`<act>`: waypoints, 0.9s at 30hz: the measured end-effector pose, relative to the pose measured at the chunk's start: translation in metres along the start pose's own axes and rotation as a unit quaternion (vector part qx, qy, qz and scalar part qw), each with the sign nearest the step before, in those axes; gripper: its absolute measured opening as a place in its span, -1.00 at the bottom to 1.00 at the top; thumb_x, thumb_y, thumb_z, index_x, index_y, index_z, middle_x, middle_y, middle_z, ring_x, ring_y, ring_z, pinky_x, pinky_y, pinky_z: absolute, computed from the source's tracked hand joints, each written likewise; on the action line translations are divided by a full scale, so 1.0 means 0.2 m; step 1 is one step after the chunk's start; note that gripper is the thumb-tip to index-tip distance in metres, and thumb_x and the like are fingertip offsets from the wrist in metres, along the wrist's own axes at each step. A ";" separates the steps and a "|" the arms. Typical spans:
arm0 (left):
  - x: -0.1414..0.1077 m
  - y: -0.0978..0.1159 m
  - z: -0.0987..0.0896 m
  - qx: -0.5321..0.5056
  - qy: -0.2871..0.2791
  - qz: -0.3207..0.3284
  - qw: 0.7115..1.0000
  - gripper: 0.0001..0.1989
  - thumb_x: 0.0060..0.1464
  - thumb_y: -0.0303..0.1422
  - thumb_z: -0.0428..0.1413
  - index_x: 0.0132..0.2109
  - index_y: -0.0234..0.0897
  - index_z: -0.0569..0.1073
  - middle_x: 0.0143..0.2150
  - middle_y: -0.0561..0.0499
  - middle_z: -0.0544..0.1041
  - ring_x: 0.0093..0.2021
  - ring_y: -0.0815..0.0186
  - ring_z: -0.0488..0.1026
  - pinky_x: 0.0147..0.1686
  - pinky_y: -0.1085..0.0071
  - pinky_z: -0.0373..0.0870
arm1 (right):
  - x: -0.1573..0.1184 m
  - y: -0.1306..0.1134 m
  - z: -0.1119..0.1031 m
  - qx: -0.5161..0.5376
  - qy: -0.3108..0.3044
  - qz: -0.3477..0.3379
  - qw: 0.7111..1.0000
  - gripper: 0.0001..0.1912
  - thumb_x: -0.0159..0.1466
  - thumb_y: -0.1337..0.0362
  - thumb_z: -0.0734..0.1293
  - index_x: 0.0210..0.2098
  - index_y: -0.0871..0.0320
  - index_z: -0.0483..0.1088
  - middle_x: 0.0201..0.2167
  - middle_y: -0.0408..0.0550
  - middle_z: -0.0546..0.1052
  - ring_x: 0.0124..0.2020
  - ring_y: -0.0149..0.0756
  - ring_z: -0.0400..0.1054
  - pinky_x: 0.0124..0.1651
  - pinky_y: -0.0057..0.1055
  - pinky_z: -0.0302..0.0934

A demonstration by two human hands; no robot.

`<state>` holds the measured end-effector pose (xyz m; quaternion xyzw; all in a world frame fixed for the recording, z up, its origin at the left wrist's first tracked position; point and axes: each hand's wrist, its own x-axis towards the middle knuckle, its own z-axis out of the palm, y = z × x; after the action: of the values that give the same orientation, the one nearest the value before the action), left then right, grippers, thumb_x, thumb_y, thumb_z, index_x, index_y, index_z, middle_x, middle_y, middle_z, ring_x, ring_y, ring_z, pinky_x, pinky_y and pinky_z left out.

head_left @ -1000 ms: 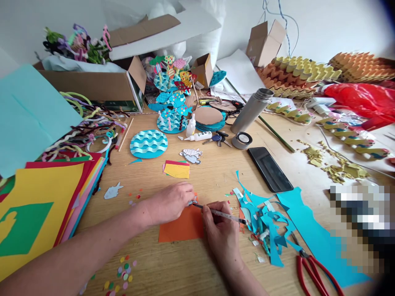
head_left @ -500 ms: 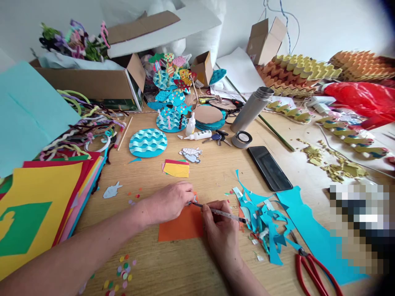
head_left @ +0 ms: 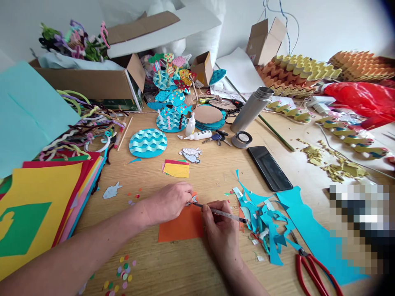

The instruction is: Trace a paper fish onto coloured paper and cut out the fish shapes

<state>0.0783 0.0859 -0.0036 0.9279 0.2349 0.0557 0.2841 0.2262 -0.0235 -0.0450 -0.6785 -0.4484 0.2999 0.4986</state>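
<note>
Gripping a pen in the closed fingers of the right hand, with its tip right beside the visible part of a small pale cutout at the top of an orange sheet on a wooden desk. Bending the left hand over the same cutout and hiding part of it; impossible to tell whether pinching or only pressing with those fingertips. Working just left of a tangle of blue paper scraps, near a red-handled cutting tool and a black phone. Facing a little pile of yellow and red paper pieces, with a wavy blue disc and a metal flask farther back.
</note>
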 end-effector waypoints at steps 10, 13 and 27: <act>-0.01 -0.01 0.02 0.003 0.010 0.010 1.000 -0.73 0.21 -0.52 -0.06 -0.31 -0.28 0.52 -0.27 -0.04 0.49 -0.18 0.30 0.40 -0.20 0.43 0.31 | 0.01 -0.01 0.01 0.017 0.003 0.008 1.000 -0.79 0.25 0.19 0.30 -0.46 0.12 0.26 -0.61 -0.24 0.29 -0.65 -0.44 0.14 -0.62 -0.50 0.03; -0.01 -0.01 0.02 0.000 0.014 0.011 1.000 -0.73 0.22 -0.51 -0.07 -0.31 -0.29 0.52 -0.27 -0.04 0.49 -0.17 0.30 0.39 -0.18 0.43 0.32 | 0.01 -0.02 0.01 0.017 0.003 0.009 1.000 -0.79 0.25 0.19 0.30 -0.46 0.12 0.26 -0.60 -0.24 0.29 -0.65 -0.44 0.14 -0.62 -0.50 0.03; -0.01 -0.01 0.03 -0.002 0.019 0.018 1.000 -0.69 0.22 -0.51 -0.10 -0.31 -0.28 0.52 -0.28 -0.05 0.48 -0.17 0.30 0.39 -0.18 0.42 0.33 | 0.00 0.00 0.00 0.021 0.000 0.020 1.000 -0.80 0.26 0.19 0.30 -0.44 0.12 0.26 -0.58 -0.23 0.31 -0.65 -0.45 0.15 -0.63 -0.51 0.03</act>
<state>0.0764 0.0836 -0.0104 0.9302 0.2230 0.0787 0.2808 0.2262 -0.0236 -0.0456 -0.6764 -0.4285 0.3192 0.5069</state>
